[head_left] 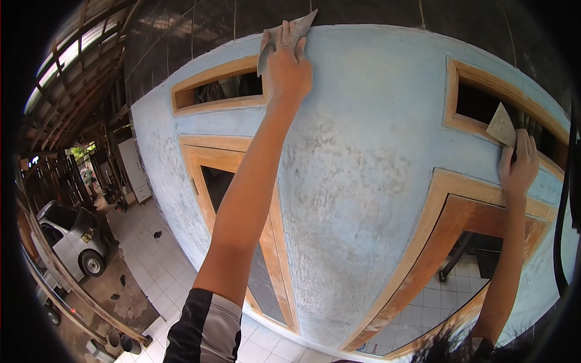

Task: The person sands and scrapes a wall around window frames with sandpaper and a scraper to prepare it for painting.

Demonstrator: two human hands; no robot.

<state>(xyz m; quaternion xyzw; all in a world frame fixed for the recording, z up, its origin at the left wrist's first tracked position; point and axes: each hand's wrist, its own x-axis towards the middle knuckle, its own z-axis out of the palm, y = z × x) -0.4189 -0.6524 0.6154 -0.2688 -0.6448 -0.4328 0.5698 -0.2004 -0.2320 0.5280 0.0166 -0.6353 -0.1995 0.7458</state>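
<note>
My left hand [289, 69] is raised to the top of a light blue wall [357, 145], its fingers pressed over a grey, putty-smeared scraper blade [304, 25]. The blade lies close to the wall's upper edge, beside the corner of a wooden vent frame [218, 68]. On the right, my right hand [519, 162] grips a triangular putty knife [502, 126], its blade pointing up in front of the other vent frame [452, 91]. The handle is mostly hidden in the fingers. Dark mottled patches mark the middle of the wall.
Two wooden window frames [439, 212] sit below the vents. A dark ceiling [363, 12] borders the wall top. At the left are a silver vehicle [75, 236], wooden poles, a white cabinet [133, 169], buckets [129, 343] and a tiled floor [145, 242]. A black cable [564, 230] hangs at far right.
</note>
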